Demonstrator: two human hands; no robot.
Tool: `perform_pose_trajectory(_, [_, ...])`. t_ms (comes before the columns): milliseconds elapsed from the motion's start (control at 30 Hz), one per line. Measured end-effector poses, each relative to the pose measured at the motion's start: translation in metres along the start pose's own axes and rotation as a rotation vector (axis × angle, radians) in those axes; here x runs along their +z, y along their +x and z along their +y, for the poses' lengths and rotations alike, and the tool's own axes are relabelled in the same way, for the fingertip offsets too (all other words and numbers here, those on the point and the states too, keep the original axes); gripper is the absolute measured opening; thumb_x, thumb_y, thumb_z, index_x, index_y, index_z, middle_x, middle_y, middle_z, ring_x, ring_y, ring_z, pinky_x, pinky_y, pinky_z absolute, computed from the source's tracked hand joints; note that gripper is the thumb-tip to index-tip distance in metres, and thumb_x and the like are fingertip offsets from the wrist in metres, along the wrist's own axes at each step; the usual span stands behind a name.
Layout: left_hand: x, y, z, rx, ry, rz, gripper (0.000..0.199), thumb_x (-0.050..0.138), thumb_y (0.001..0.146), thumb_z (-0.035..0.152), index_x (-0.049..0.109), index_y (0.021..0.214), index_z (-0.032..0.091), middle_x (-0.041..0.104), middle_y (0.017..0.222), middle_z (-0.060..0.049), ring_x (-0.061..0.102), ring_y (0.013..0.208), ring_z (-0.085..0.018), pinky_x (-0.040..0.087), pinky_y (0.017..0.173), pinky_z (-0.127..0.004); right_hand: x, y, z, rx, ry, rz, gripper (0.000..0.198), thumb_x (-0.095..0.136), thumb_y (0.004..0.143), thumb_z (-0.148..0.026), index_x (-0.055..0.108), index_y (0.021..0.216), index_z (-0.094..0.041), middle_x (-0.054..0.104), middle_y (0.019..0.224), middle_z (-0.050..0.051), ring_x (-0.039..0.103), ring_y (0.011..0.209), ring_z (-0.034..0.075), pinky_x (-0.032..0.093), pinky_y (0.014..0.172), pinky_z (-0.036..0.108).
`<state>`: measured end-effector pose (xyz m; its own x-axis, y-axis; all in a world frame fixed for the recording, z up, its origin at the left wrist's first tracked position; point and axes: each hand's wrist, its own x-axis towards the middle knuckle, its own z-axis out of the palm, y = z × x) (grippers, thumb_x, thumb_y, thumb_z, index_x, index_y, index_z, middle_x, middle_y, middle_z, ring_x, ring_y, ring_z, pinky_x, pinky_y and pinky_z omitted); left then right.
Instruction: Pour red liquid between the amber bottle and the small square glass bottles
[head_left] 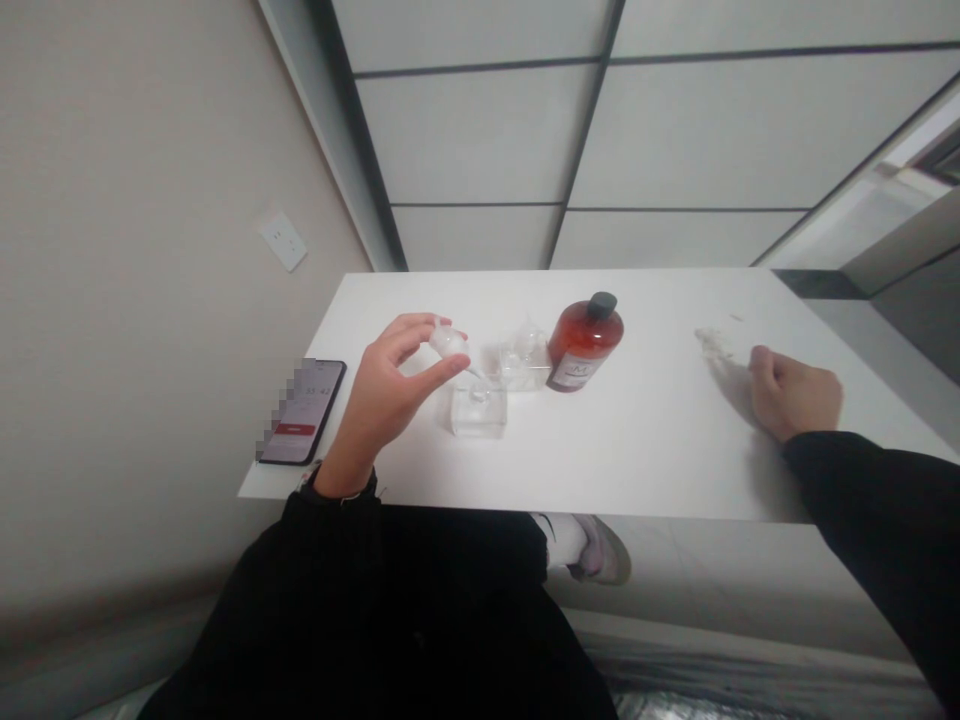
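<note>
My left hand (397, 375) pinches a translucent, rounded piece with a thin stem (450, 342) between thumb and fingers. The stem slants down to the right, over a small square clear glass bottle (480, 415); whether it touches the neck I cannot tell. Just behind stands a second clear glass bottle (525, 365) with a pointed clear top. An amber bottle (583, 345) with a black cap and white label is beside it. Far to the right, my right hand (796, 393) is closed in a fist on or just above the table; its inside is hidden.
The white table (637, 450) meets a wall on the left. A phone (311, 410) with a lit screen lies near its left edge. Small whitish scraps (714, 345) are scattered close to my right hand. White panelled doors (480, 135) stand behind the table.
</note>
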<state>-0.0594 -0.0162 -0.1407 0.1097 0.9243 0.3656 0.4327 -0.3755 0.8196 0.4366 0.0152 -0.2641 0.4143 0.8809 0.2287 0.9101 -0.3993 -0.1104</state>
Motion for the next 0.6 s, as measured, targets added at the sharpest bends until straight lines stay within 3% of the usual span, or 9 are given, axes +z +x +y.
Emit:
perform_pose_trajectory(233, [-0.0015, -0.0005, 0.0035, 0.023, 0.060, -0.005, 0.017, 0.078, 0.088, 0.041, 0.074, 0.088, 0.025, 0.076, 0.118, -0.008, 0.069, 0.118, -0.027, 0.053, 0.114, -0.048, 0.0002, -0.0003, 0.0006, -0.009, 0.011, -0.002, 0.052, 0.031, 0.099, -0.040, 0.075, 0.082, -0.018, 0.061, 0.065, 0.013, 0.042, 0.061, 0.024, 0.024, 0.059, 0.035])
perform_pose_trajectory(600, [-0.0017, -0.0007, 0.0018, 0.084, 0.176, -0.003, 0.017, 0.077, 0.091, 0.040, 0.075, 0.092, 0.024, 0.073, 0.122, -0.008, 0.068, 0.119, -0.026, 0.053, 0.113, -0.048, -0.0005, -0.0012, -0.0021, 0.018, 0.008, -0.010, 0.053, 0.032, 0.101, -0.040, 0.077, 0.088, -0.016, 0.067, 0.072, 0.016, 0.051, 0.065, 0.026, 0.025, 0.062, 0.036])
